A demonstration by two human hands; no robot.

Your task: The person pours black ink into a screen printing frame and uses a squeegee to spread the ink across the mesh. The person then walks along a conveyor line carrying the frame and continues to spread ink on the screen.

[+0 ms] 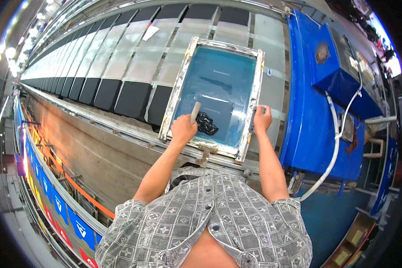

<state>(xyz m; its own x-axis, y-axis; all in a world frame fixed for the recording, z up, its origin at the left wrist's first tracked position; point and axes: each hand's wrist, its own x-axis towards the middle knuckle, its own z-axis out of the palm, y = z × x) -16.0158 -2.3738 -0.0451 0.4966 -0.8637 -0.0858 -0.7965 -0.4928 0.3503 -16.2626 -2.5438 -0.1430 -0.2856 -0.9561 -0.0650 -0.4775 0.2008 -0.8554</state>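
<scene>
A screen printing frame [259, 71] with teal mesh [219, 62] lies in front of me, its pale rim smeared with dark ink. Over the near left part of the mesh, my left hand [184, 129] is closed round a beige bar-shaped squeegee [195, 110]. Its lower end is hidden by the fingers. A glossy black blob of ink [206, 124] sits on the mesh just right of that hand. At the frame's right side, my right hand [262, 119] has its fingers curled against the rim. Faint dark print shapes show in the mesh.
A long row of pallets [134, 98] with black ends and pale cloth runs away to the left. A metal rail [120, 129] borders their near side. Close on the right stands a blue machine [308, 134] with a white hose [332, 156]. A white scrap [150, 32] lies on one pallet.
</scene>
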